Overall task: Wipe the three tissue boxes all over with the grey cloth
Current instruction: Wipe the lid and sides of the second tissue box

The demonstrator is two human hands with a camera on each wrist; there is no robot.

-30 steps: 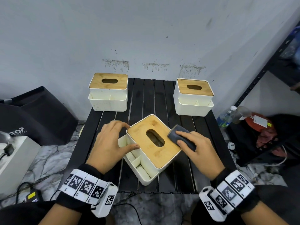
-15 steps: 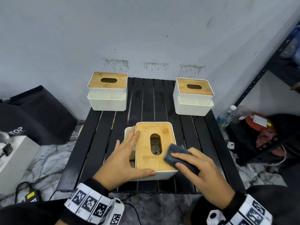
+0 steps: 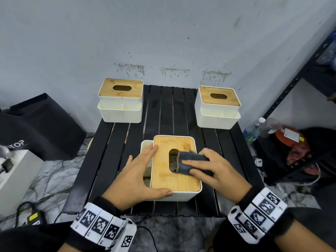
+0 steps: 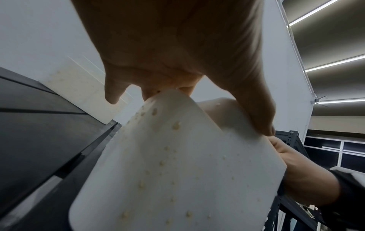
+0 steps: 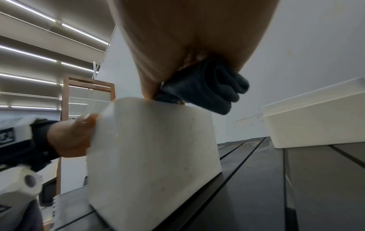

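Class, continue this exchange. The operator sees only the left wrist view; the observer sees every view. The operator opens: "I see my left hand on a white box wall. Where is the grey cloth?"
Observer: The grey cloth lies folded on the bamboo lid of the near tissue box, beside its oval slot.
Operator: What holds it there?
Observer: The right hand, fingers over the cloth and thumb tucked under it.
Operator: And the other boxes?
Observer: Two stand at the far corners of the black slatted table: the left tissue box and the right tissue box. Neither hand touches them.
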